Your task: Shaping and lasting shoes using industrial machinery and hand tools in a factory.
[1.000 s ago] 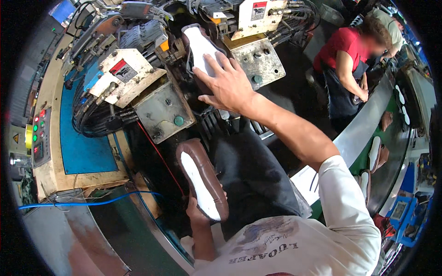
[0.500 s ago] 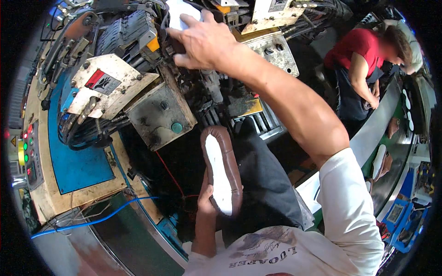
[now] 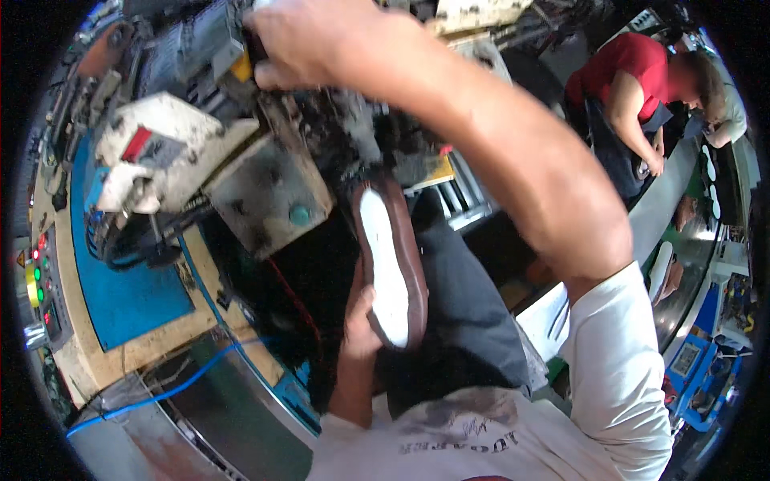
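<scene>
Gripping the brown shoe (image 3: pixel 391 268) bottom-up, left hand (image 3: pixel 360 325) clamped on its near end.
The shoe's long axis is running away from me toward the machine (image 3: pixel 265 196), its far end leaning slightly left; it is lying up and to the right of my left wrist, over the dark trouser leg (image 3: pixel 473 309). My left hand is staying nearer, thumb pressing the shoe's left edge. My right hand (image 3: pixel 317 40) is hanging well apart over the machine, forearm (image 3: pixel 481 120) slanting in from the right; with blurring fingers, I cannot tell its grip.
</scene>
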Available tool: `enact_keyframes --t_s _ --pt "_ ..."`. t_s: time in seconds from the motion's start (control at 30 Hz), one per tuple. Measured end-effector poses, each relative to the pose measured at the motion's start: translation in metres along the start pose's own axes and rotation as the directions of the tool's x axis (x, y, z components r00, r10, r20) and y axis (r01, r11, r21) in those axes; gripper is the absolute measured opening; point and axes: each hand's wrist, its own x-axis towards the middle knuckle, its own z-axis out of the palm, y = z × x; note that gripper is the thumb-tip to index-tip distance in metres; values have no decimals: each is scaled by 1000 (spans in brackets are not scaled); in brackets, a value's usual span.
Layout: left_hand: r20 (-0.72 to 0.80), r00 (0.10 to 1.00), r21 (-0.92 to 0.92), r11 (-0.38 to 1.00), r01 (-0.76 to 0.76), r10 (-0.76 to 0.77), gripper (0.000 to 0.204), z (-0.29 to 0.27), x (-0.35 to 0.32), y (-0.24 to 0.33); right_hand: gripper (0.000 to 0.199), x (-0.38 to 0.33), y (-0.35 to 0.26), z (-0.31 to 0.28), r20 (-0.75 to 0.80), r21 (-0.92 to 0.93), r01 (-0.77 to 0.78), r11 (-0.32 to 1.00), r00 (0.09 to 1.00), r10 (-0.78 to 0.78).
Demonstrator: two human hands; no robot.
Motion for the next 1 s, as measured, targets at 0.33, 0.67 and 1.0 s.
enact_keyframes --t_s 0.33,0.67,1.0 --pt "83 965 179 949 -261 250 89 28 -10 0 75 -234 -47 116 77 957 -157 245 949 305" --pt "257 954 422 870 -257 157 107 72 -73 -55 51 -474 -104 180 411 875 -256 -411 841 352" --pt "30 998 821 568 -55 52 109 38 -79 -140 71 -723 -6 334 76 131 -954 271 282 956"
